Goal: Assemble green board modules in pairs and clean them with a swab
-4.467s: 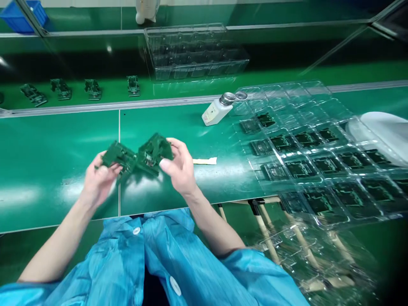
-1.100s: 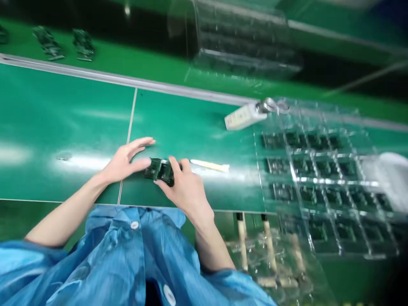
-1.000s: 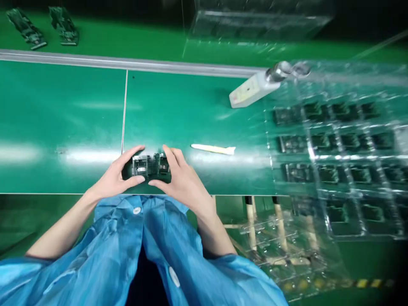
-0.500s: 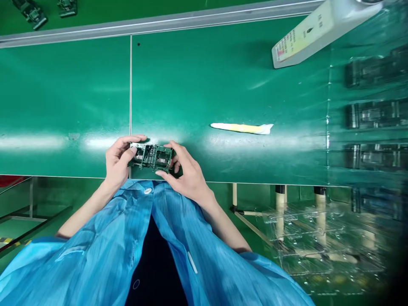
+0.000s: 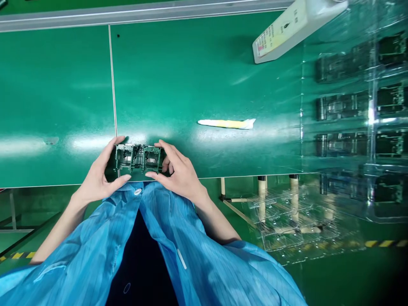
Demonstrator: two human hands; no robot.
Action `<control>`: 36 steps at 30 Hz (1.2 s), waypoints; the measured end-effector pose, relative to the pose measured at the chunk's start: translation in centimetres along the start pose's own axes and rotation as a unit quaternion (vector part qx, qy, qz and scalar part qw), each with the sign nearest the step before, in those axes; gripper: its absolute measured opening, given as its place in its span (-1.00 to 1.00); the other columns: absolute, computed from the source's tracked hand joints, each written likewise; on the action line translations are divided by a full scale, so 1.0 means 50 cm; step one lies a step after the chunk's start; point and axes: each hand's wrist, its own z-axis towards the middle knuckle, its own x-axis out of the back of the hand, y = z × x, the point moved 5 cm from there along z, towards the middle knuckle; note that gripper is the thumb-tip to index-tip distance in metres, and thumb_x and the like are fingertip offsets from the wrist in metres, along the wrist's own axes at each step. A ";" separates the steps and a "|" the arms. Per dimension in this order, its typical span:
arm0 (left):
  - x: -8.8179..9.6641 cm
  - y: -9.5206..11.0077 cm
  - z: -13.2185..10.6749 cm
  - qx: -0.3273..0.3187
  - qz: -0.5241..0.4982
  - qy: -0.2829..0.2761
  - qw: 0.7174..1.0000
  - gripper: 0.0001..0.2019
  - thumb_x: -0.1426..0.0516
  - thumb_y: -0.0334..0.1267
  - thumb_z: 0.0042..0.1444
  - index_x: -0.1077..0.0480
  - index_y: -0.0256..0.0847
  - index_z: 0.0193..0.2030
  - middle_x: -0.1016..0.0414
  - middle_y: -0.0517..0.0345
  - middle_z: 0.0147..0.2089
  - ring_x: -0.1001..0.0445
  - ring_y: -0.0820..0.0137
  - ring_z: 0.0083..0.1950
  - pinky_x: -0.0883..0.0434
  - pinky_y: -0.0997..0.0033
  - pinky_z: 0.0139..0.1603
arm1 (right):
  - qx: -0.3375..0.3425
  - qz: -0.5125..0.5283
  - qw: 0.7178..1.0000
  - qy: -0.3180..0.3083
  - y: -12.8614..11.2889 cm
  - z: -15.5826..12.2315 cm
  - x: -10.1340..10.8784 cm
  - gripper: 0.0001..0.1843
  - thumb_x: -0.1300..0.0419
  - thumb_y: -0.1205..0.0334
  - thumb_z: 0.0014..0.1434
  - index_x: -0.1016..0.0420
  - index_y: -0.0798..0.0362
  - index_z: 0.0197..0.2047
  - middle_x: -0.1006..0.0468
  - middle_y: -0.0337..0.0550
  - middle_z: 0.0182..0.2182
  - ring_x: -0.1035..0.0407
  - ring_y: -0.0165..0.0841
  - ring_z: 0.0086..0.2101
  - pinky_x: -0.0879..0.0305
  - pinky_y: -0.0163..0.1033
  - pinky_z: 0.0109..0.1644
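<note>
A dark green, frame-like module [image 5: 137, 157] with two square openings and small metal parts lies at the table's near edge. It looks like an electronic or mechanical assembly; its exact kind is unclear. My right hand [image 5: 178, 172] grips its right end, thumb at the near side and fingers along the far side. Around the left end, my left hand [image 5: 100, 174] is spread, the thumb clearly off the module; whether a fingertip touches it I cannot make out. Right of the hands, a slim white and yellow wrapped stick [image 5: 226, 123] rests on the green table [image 5: 191, 76].
A white labelled bottle [image 5: 280, 32] stands at the back right. Clear plastic trays [image 5: 371, 114] holding several similar dark modules line the right side. More clear trays [image 5: 296, 221] sit lower, beside the table. A grey rail [image 5: 143, 13] runs along the back.
My left thumb has come off the module, and the left hand has opened around its end. My right hand keeps its grip. The view has shifted right.
</note>
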 end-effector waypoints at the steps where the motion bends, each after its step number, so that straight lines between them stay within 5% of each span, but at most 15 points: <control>1: 0.003 -0.003 -0.003 0.007 0.014 0.007 1.000 -0.25 -0.37 -0.19 0.01 -0.24 -0.11 0.35 -0.37 -0.11 0.33 -0.34 0.07 0.36 -0.28 0.00 0.41 | 0.006 -0.025 1.000 -0.006 -0.011 0.001 0.002 -0.18 -0.24 -0.05 0.24 -0.01 0.03 0.43 -0.41 0.11 0.20 -0.49 -0.34 -0.35 -0.57 -0.10 -0.17; 5: 0.010 0.009 0.000 0.004 -0.012 0.081 0.997 -0.64 -0.25 -0.19 0.17 -0.45 -0.17 0.10 -0.60 -0.05 0.05 -0.58 0.20 0.09 -0.55 0.25 0.11 | 0.062 -0.182 0.981 -0.002 -0.088 0.012 0.019 -0.23 -0.22 -0.03 0.27 -0.15 0.27 0.36 -0.49 0.24 0.13 -0.54 -0.16 -0.14 -0.54 -0.10 -0.09; 9: 0.001 0.026 0.004 -0.006 -0.084 -0.006 0.996 -0.37 -0.26 -0.18 0.15 -0.23 -0.06 0.36 -0.39 -0.09 0.33 -0.47 0.18 0.26 -0.56 0.37 0.05 | 0.082 -0.274 0.958 0.001 -0.146 0.026 0.035 -0.24 -0.27 0.02 0.24 -0.20 0.40 0.30 -0.54 0.30 0.04 -0.54 -0.11 -0.17 -0.52 -0.11 -0.19; 12: 0.005 0.030 -0.002 -0.012 -0.109 -0.050 0.993 -0.21 -0.31 -0.11 0.10 -0.10 -0.02 0.43 -0.21 -0.11 0.43 -0.36 0.07 0.36 -0.53 0.22 0.14 | 0.078 -0.278 0.957 -0.017 -0.154 0.030 0.037 -0.27 -0.25 0.03 0.25 -0.21 0.35 0.30 -0.55 0.26 0.04 -0.54 -0.12 -0.18 -0.51 -0.12 -0.24; 17: 0.018 0.016 -0.003 -0.020 -0.120 0.031 0.992 -0.34 -0.38 -0.02 -0.01 -0.33 -0.04 0.23 -0.37 -0.12 0.32 -0.32 0.00 0.38 -0.42 -0.01 0.29 | 0.084 -0.267 0.960 -0.005 -0.161 0.022 0.045 -0.30 -0.21 -0.01 0.27 -0.20 0.25 0.31 -0.56 0.18 0.01 -0.53 -0.13 -0.21 -0.51 -0.10 -0.27; 22: 0.010 0.008 0.004 -0.028 -0.161 0.044 0.986 -0.35 -0.42 -0.05 -0.07 -0.32 0.05 0.16 -0.38 -0.04 0.33 -0.32 0.04 0.38 -0.33 -0.11 0.36 | 0.089 -0.268 0.959 0.012 -0.194 0.019 0.058 -0.41 -0.15 0.06 0.31 -0.22 0.16 0.31 -0.56 0.12 -0.02 -0.52 -0.15 -0.25 -0.52 -0.10 -0.31; 29: 0.005 0.012 0.017 -0.034 -0.190 0.032 0.981 -0.39 -0.39 0.06 -0.06 -0.31 0.06 0.11 -0.37 -0.01 0.34 -0.38 0.04 0.34 -0.36 -0.12 0.34 | 0.124 -0.326 0.937 0.007 -0.245 0.026 0.068 -0.51 -0.11 0.15 0.32 -0.35 0.16 0.26 -0.56 0.11 -0.06 -0.50 -0.19 -0.26 -0.54 -0.15 -0.33; 36: -0.002 0.012 0.022 -0.024 -0.194 0.036 0.980 -0.37 -0.40 0.11 -0.09 -0.32 0.03 0.08 -0.39 -0.03 0.32 -0.39 0.03 0.33 -0.39 -0.10 0.31 | 0.132 -0.307 0.942 -0.007 -0.240 0.030 0.074 -0.51 -0.06 0.14 0.36 -0.36 0.30 0.22 -0.57 0.19 -0.11 -0.50 -0.14 -0.28 -0.53 -0.10 -0.39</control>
